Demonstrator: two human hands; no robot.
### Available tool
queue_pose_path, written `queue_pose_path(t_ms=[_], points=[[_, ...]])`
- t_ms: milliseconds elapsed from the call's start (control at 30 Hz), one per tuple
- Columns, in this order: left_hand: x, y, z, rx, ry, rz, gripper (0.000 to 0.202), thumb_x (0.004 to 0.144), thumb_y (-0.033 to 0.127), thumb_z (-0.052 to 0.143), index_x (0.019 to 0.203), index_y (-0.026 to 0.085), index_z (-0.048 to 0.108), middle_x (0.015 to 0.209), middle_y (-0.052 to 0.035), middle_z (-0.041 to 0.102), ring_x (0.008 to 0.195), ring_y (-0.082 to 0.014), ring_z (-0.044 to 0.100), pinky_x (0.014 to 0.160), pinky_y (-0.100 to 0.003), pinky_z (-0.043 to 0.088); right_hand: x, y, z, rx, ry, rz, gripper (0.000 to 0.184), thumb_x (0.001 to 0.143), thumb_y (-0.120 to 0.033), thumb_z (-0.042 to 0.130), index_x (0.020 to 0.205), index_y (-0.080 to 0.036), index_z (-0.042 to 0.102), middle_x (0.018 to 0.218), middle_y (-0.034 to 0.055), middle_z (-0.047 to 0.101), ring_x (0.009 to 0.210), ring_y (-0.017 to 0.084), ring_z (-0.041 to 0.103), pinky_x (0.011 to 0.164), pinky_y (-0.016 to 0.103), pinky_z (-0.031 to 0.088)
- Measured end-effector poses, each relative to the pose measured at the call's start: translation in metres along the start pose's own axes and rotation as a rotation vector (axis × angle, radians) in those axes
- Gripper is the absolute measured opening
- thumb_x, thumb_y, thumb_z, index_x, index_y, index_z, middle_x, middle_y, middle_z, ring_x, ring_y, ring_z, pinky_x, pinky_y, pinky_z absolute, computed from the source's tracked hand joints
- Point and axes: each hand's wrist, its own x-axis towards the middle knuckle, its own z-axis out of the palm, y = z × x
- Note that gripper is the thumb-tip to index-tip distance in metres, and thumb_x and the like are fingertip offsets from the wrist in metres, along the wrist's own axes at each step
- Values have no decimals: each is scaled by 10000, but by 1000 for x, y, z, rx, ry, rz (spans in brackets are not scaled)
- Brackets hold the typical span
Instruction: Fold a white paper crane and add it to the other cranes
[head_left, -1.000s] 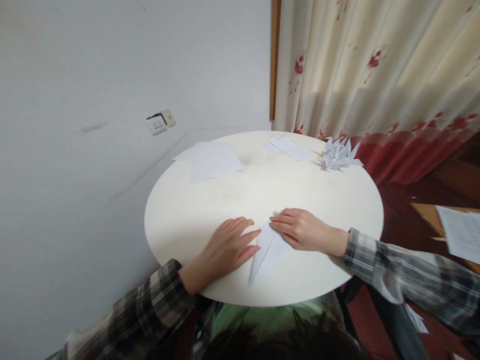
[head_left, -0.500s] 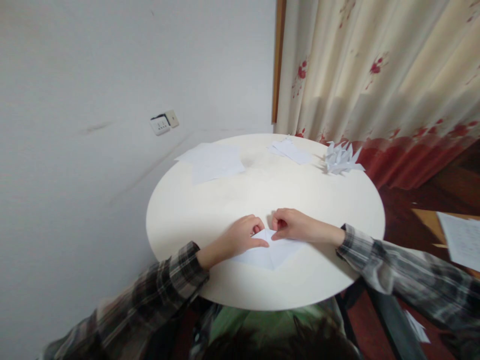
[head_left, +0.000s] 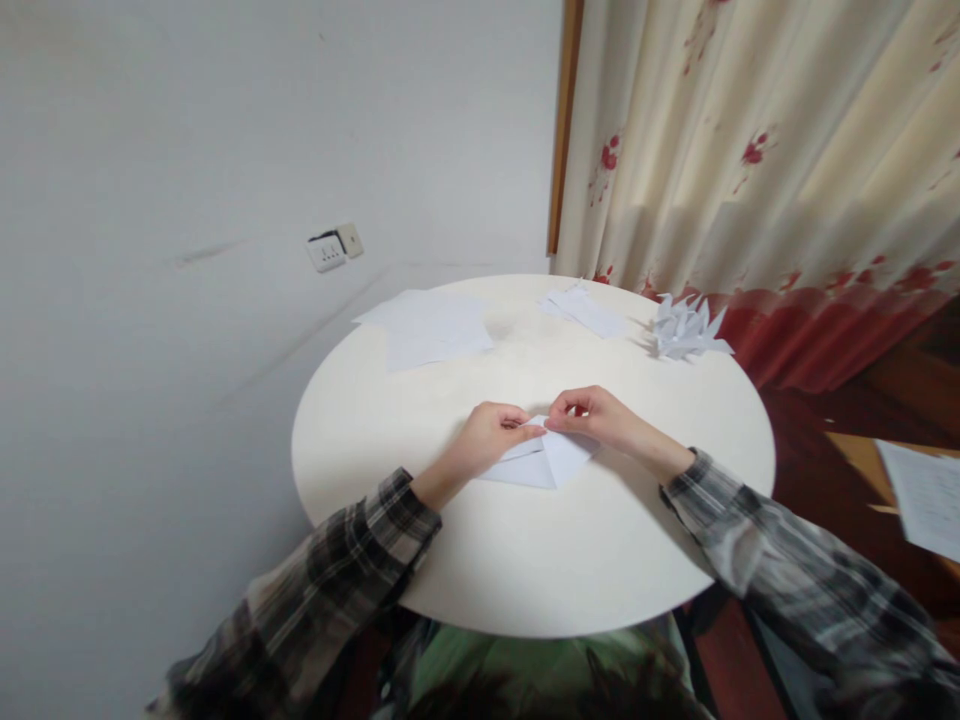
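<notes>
A folded sheet of white paper [head_left: 534, 468] lies near the middle of the round white table [head_left: 525, 560], a crease running down it. At its far corner my left hand [head_left: 493, 432] pinches the paper between thumb and fingers from the left side. My right hand [head_left: 586, 415] grips the same corner from the right, thumb and forefinger pressed together. The two sets of fingertips almost meet. Part of the paper is hidden under both hands.
Large white sheets [head_left: 435, 330] lie at the table's back left, smaller paper pieces [head_left: 583, 308] at the back. A cluster of pointed folded paper shapes [head_left: 686, 328] stands back right. A wall socket [head_left: 327, 253] is beyond; written paper [head_left: 919, 495] lies on a wooden surface at right.
Both hands and the folded paper have moved away from me, toward the table's middle. A raised flap edge now shows on the paper's left side.
</notes>
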Motion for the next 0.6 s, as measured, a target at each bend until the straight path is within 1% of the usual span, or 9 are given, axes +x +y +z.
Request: queue_pose_path(t_ms=[167,300,500,600], points=[[1,-3,1,-29,10,-1,388,687,493,615,691,105,639,600,3,532,522,-84,429,447,-181,277,-1,-1,-1,-3,18,0,232,723,-362,595,657,-139,599,582,-21,524,549,85,410,530,218,322],[3,-7,1,-18,4,18,389,692,490,616,689,102,641,602,-3,534,527,-85,432,442,-179,280,-2,-2,0,-36,45,9,167,722,-292,581,662,-137,599,609,-9,560,569,90,442,547,217,336],[4,-8,3,69,47,53,346,694,442,620,644,100,619,568,8,511,508,-80,421,425,-175,262,-6,-5,6,-121,86,-41,97,727,-196,547,657,-142,584,607,-12,570,576,94,471,552,212,351],[3,-5,4,89,64,82,310,700,400,607,612,103,605,550,15,498,505,-77,413,426,-172,261,-6,-6,8,-108,97,-80,73,733,-186,547,679,-145,573,646,-5,578,607,100,496,581,220,371]])
